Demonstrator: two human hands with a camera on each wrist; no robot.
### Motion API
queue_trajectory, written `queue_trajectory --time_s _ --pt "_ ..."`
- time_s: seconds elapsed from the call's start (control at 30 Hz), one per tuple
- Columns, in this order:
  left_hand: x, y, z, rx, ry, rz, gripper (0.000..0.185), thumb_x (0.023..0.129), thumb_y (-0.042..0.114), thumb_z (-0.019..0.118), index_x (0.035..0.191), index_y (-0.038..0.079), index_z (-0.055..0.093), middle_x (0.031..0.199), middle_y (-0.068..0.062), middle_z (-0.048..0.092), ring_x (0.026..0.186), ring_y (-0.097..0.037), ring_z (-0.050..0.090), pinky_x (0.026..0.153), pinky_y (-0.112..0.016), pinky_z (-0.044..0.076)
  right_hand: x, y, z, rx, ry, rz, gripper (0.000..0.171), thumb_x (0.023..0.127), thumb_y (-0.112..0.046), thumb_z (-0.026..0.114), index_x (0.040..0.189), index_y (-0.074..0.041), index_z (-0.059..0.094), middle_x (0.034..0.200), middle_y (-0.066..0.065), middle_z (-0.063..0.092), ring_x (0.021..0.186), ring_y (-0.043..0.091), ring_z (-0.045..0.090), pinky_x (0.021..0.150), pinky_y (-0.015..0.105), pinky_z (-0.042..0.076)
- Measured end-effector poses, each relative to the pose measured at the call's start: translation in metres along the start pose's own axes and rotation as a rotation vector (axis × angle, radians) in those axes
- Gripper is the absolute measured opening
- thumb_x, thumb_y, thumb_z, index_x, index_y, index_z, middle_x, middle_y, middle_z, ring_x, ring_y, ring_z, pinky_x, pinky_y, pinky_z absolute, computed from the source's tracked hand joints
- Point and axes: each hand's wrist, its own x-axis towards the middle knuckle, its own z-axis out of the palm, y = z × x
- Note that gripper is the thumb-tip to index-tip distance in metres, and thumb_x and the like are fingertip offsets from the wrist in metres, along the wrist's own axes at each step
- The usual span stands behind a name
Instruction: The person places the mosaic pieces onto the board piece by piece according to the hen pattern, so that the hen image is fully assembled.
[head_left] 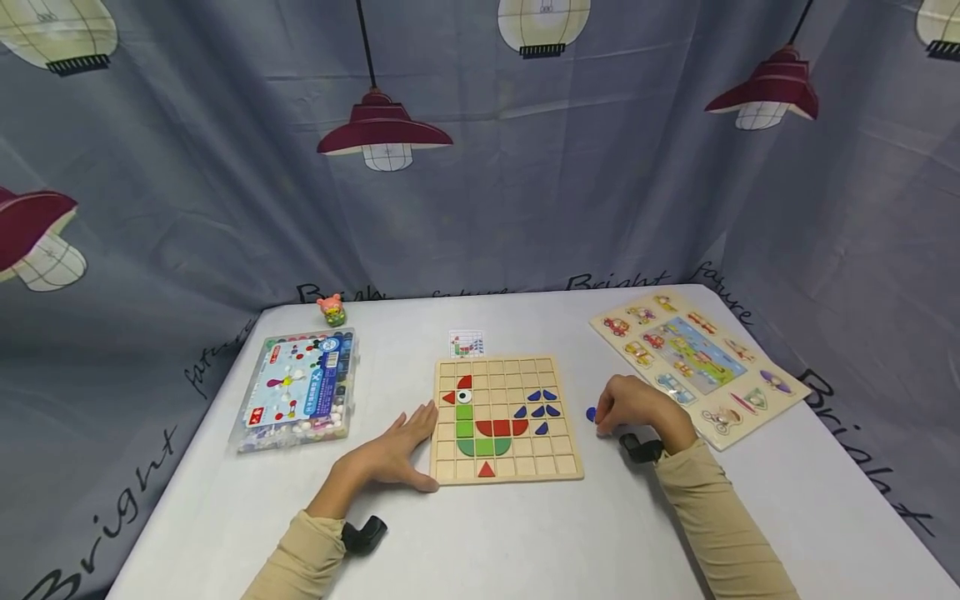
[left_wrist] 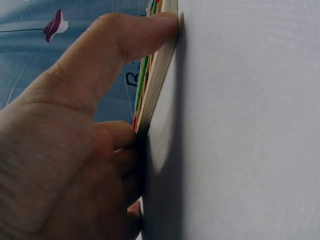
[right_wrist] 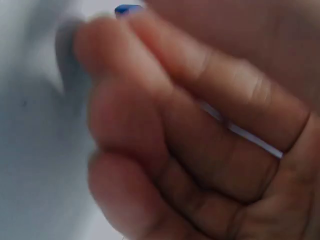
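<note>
Well under way, judging by the wooden grid board [head_left: 507, 419]: a rooster picture largely laid out, with red comb and beak, eye tile, green body squares and half-round, red half-rounds, a red triangle on the bottom row, and five blue tail pieces toward the board's right side. Many cells bare, so likely some pieces left to place. Just beyond the board's far edge, a small pattern card [head_left: 467, 343]. Left hand [head_left: 393, 454] flat and relaxed against the board's left edge, thumb tip pressed to its corner, steadying it. Right hand [head_left: 637, 408] just off the board's right edge, fingers curled down onto a blue piece [head_left: 591, 413] lying on the table [head_left: 525, 542], apparently pinching it; not yet on the board.
</note>
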Motion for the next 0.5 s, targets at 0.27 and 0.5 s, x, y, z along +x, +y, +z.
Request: queue_trajectory --time_s 0.27,0.5 --pt "0.0 0.001 0.001 -0.002 0.001 -0.006 0.116 0.072 0.045 0.079 0.155 -0.001 0.012 0.164 -0.016 0.004 0.153 -0.031 0.004 0.125 -0.05 0.004 0.008 0.001 0.003 0.011 0.084 0.052 0.016 0.07 -0.015 0.085 0.08 -0.008 0.075 0.073 0.0 0.068 0.066 0.014 0.055 0.058 0.024 0.043" --pt "0.0 0.001 0.001 -0.01 0.002 -0.012 0.117 0.071 0.044 0.08 0.155 -0.001 0.012 0.165 -0.015 0.005 0.153 -0.03 0.004 0.125 -0.05 0.004 0.019 -0.002 0.014 0.04 0.125 0.029 0.017 0.071 -0.013 0.084 0.084 -0.006 0.075 0.073 0.0 0.067 0.065 0.012 0.055 0.057 0.023 0.044"
